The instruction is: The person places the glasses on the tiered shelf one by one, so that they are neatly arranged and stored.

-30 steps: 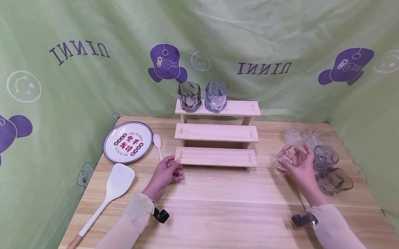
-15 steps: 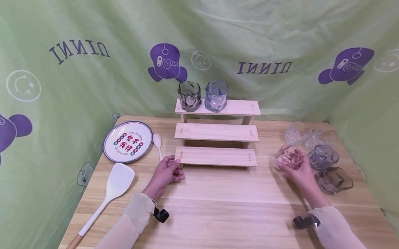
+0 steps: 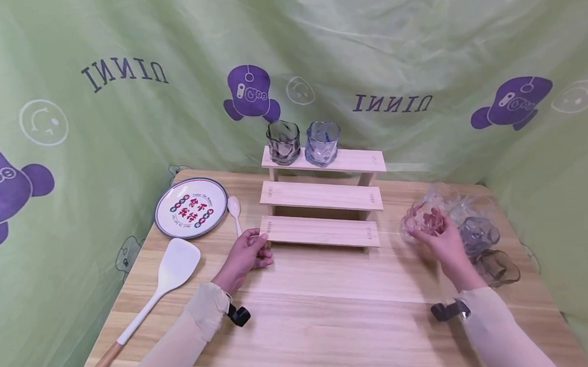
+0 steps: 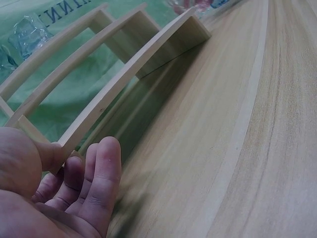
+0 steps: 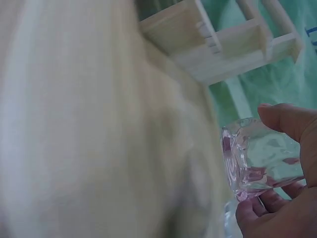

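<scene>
In the head view my right hand (image 3: pixel 447 245) holds a pink faceted glass (image 3: pixel 418 220) at the table's right side. The right wrist view shows the thumb on one side of this pink glass (image 5: pixel 267 156) and fingers on the other; its base seems to be off the tabletop. My left hand (image 3: pixel 245 258) grips the left end of the lowest step of a three-step wooden rack (image 3: pixel 320 231), thumb above and index finger below. On the top step stand a grey glass (image 3: pixel 284 143) and a blue glass (image 3: pixel 323 144), side by side.
Behind the right hand lie a blue-grey glass (image 3: pixel 478 235), a dark grey glass (image 3: pixel 498 267) and clear glasses (image 3: pixel 442 194). At left are a printed plate (image 3: pixel 191 207), a small spoon (image 3: pixel 234 210) and a white spatula (image 3: pixel 177 266). Green curtain (image 3: pixel 126 119) surrounds the table.
My right hand's fingers, spread at the pink glass before, have closed around it, and the glass has shifted slightly. The left hand stays on the rack. The head view has shifted a little.
</scene>
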`<state>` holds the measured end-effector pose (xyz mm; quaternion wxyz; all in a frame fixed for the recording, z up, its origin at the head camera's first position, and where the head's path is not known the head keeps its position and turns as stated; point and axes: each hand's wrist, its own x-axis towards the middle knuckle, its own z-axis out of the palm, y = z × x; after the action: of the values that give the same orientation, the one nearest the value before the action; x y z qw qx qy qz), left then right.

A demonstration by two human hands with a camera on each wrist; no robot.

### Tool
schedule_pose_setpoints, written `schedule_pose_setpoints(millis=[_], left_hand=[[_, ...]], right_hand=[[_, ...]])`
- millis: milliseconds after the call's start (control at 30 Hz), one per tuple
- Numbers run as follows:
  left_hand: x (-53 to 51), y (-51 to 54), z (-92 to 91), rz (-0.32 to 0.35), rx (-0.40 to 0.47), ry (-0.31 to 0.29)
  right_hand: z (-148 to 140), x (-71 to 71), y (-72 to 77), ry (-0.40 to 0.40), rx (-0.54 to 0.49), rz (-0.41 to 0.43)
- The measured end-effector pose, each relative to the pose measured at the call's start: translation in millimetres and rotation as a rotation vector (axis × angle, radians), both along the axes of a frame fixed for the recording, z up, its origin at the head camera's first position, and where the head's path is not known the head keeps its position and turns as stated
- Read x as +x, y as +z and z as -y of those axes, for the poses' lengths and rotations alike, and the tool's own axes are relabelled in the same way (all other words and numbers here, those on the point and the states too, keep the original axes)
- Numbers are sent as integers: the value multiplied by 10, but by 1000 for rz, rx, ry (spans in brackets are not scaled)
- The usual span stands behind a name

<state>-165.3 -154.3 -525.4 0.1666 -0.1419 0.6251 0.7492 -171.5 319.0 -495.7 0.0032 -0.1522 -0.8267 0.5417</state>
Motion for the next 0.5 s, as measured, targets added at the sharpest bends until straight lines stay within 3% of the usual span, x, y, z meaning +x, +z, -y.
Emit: schedule_pose_setpoints(millis=[500], left_hand=[[11,0,-13,-4,-14,-4]], right_hand=[[381,-524,1010,111,-5,-174]])
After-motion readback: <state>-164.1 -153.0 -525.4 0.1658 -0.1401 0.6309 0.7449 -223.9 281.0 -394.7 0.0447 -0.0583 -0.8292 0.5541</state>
